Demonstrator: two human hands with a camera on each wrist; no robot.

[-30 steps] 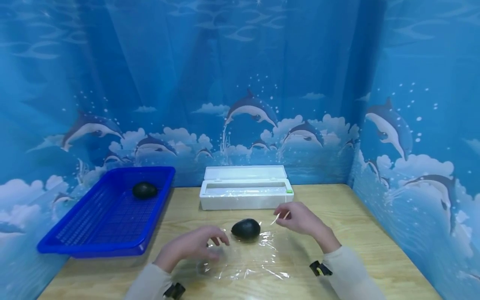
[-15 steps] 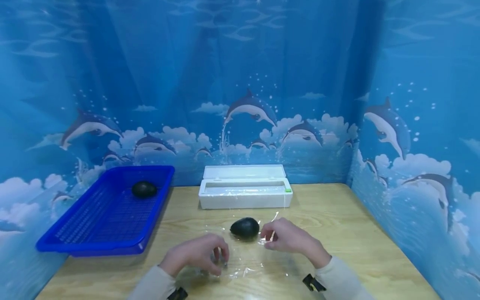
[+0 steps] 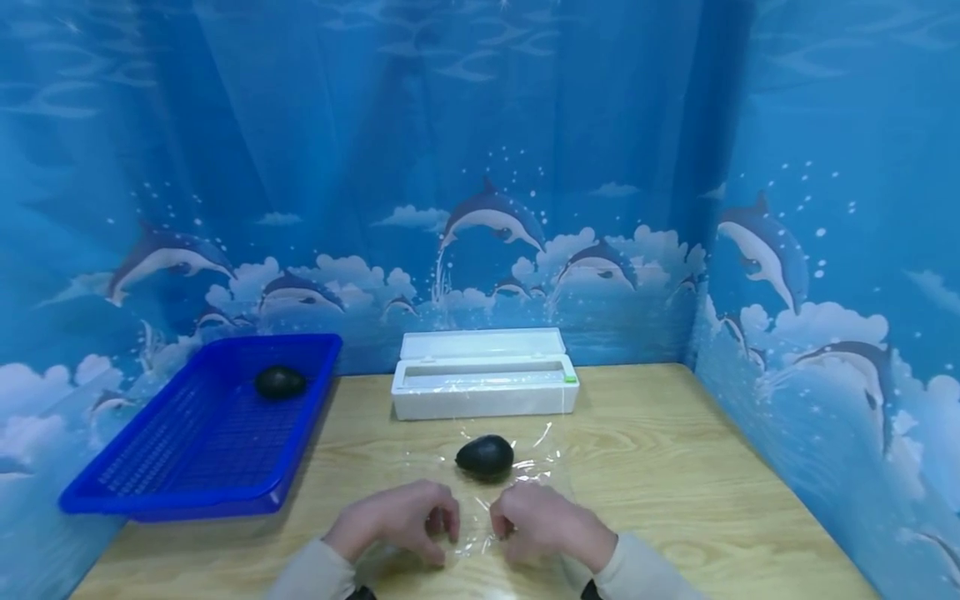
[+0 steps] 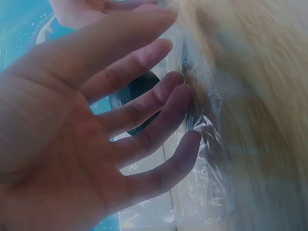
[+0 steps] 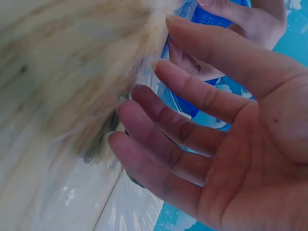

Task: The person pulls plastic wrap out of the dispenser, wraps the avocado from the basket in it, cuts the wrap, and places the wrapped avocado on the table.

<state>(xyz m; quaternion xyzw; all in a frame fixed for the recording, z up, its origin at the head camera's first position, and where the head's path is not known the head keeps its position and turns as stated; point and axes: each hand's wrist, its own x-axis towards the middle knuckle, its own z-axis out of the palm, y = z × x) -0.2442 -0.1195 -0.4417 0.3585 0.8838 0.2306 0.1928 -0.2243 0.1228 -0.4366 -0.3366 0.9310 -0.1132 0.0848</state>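
A dark avocado (image 3: pixel 485 457) lies on a sheet of clear cling film (image 3: pixel 472 521) spread over the wooden table. My left hand (image 3: pixel 408 518) is just in front of it on the left, its fingertips at the film; in the left wrist view its fingers (image 4: pixel 159 103) bend loosely, apart from the thumb. On the other side, my right hand (image 3: pixel 551 527) touches down close to the left one. The right wrist view shows its fingers (image 5: pixel 163 144) spread and gently bent at the film, with no pinch between thumb and index finger.
Behind the avocado stands a white cling film dispenser (image 3: pixel 483 400) with its lid up. A blue plastic basket (image 3: pixel 277 492) at the left holds another avocado (image 3: pixel 281 382). A dolphin-print curtain (image 3: pixel 480 150) encloses the table (image 3: pixel 720 500).
My right hand has come from the film's far right corner down and left, to the front near my left hand. The left hand has shifted slightly toward the front. The avocado stays in place.
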